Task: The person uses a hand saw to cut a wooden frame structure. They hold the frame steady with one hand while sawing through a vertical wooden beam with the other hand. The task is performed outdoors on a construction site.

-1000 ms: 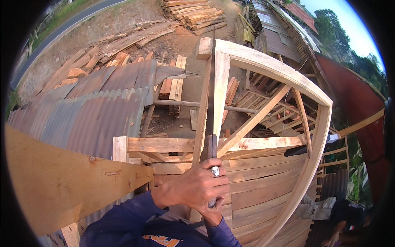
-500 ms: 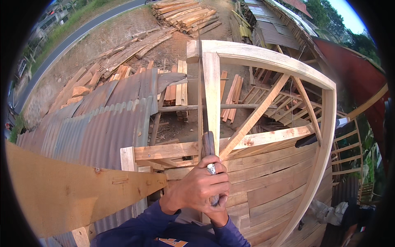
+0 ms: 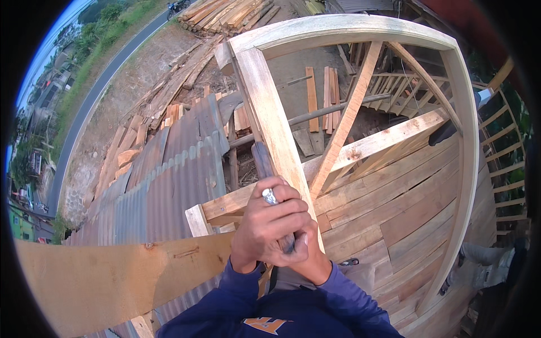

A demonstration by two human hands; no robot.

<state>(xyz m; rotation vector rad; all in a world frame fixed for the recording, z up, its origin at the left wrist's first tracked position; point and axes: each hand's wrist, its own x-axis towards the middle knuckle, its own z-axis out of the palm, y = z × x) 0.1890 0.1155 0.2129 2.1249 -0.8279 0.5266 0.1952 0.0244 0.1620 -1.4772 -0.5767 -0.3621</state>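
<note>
Both my hands are closed together around the dark handle of what looks like a handsaw, its long narrow blade seen edge-on. My left hand, with a silver ring, wraps the grip from the left. My right hand closes on it from the right, partly behind the left. The blade runs along the left side of a pale timber. At its far end it reaches the corner of a wooden frame, beside a short beam end. The blade's teeth cannot be made out.
A broad plank crosses at lower left. Diagonal braces and a crossbeam stand right of my hands, above a boarded surface. Rusty corrugated roofing lies below left. Grey cloth shows at right.
My hands have moved slightly left and nearer with the saw. The view has turned, so the blade and frame now lean left. The blade's far tip no longer shows beyond the frame corner.
</note>
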